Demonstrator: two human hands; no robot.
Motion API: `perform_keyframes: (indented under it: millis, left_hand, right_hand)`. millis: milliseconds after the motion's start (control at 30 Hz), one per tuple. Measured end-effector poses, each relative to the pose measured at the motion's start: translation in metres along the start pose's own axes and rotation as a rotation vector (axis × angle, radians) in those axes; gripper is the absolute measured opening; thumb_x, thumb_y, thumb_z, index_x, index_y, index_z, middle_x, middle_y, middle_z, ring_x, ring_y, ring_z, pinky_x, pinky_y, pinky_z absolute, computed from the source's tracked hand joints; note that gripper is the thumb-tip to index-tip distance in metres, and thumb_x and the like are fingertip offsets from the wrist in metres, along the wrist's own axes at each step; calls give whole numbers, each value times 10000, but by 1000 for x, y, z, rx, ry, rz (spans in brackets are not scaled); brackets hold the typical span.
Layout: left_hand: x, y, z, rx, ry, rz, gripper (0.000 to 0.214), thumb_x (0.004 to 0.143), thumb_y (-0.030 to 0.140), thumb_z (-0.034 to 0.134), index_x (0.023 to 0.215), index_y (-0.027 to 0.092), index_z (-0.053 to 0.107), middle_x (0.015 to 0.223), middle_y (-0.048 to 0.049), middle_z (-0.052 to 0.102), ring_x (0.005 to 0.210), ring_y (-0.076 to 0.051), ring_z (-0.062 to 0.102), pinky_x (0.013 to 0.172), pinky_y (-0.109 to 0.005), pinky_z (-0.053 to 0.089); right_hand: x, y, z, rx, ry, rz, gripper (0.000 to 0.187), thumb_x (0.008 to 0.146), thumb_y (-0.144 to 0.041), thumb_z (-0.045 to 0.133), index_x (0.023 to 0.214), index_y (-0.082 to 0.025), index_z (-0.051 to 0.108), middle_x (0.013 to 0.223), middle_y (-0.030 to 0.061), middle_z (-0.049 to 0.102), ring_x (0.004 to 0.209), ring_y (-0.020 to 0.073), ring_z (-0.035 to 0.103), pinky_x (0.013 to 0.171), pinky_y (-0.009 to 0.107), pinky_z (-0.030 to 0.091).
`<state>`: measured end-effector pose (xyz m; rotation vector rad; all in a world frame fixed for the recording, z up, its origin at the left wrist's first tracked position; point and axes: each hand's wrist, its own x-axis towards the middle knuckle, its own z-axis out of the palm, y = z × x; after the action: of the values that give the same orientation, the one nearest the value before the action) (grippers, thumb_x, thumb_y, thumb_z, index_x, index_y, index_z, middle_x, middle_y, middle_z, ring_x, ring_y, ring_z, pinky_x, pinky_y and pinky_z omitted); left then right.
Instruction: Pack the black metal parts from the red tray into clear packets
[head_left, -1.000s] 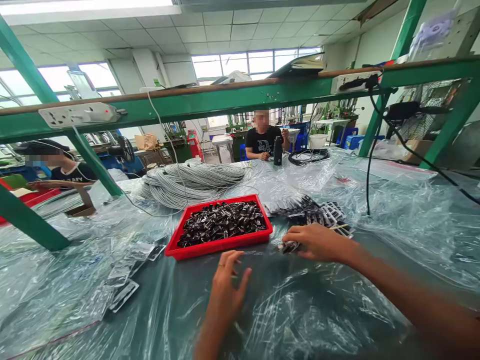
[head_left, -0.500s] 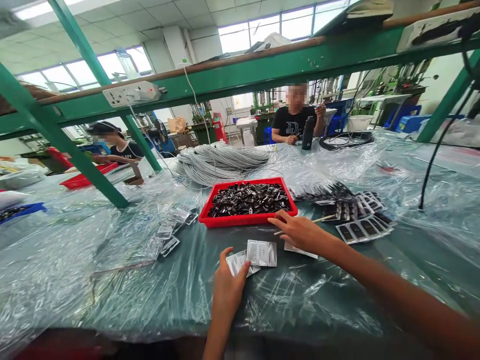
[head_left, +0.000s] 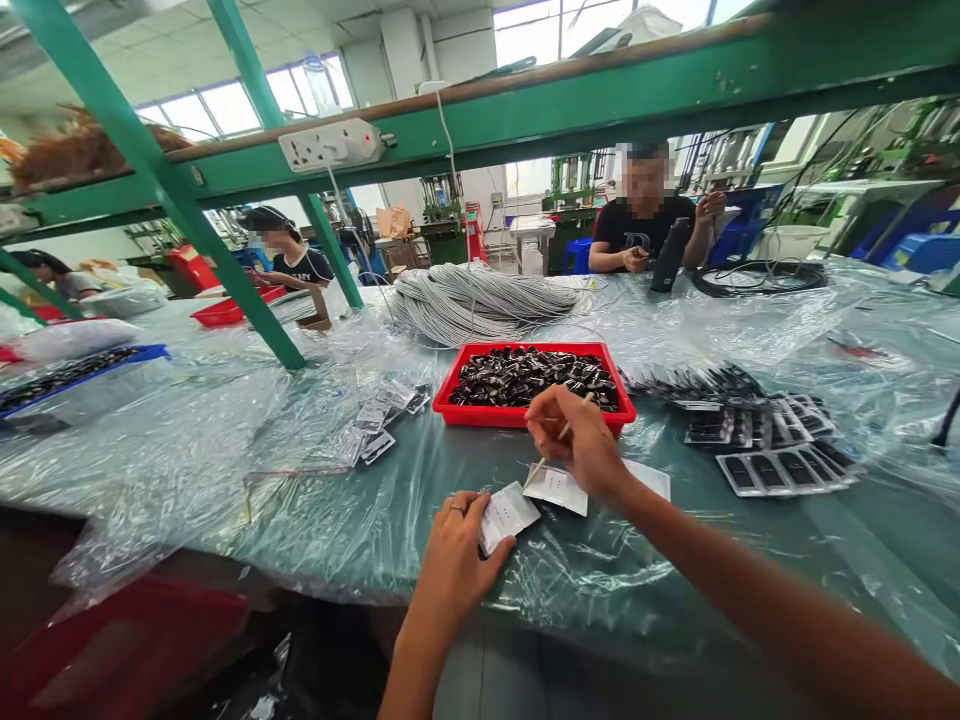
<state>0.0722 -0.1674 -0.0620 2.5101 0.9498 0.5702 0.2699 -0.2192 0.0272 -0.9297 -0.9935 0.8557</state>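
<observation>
- Right hand (head_left: 577, 440): its grip is closed on a slender pale wooden stick (head_left: 534, 472), tip pointing down toward the bench (head_left: 480, 450).
- Left hand (head_left: 459, 550): fingers and thumb lie around one end of a flat silver-white rectangular packet (head_left: 510, 518); whether they pinch or merely steady it, I cannot tell.
- That packet lies at the near side of the bench. The stick's tip is by its far corner, at the edge of a second silver-white packet (head_left: 557, 490); contact is unclear.
- A light, slanted stick should serve better than a steep one, which could puncture or crease thin material.
- Pressing the held packet's end flat would likely stop it skidding on the wrinkled clear plastic sheet (head_left: 300, 530).
- The right wrist is best raised clear of the shallow red plastic tray (head_left: 525, 420), just beyond, filled with shiny black pieces (head_left: 517, 375).
</observation>
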Motion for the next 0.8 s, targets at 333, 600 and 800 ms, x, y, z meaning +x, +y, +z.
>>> perform_keyframes:
  millis: [333,600,800]
  left_hand:
    - [-17,-3,3,-170,71,-88,535,711,291,746,1220,222,595,1176,-96,597,1115,-284,569,975,-467,478]
    - [-12,-2,10,-290,178,-275,701,570,220,815,1205,208,519,1073,-78,659,1018,-288,622,841,-418,518]
    - [-14,0,15,-311,187,-244,656,614,218,781,1204,198,496,1103,-92,643,1053,-294,602,880,-433,500]
  right_hand:
    - [6,90,55,109,-78,235,580,775,-672,562,471,-207,395,425,-90,257,384,57,196,397,235,147]
    - [-4,111,73,320,-120,268,514,832,-528,550,460,-207,399,396,-77,287,380,74,236,438,257,215]
    - [-8,115,73,220,-150,260,495,833,-499,522,451,-217,380,404,-69,287,398,83,245,437,264,201]
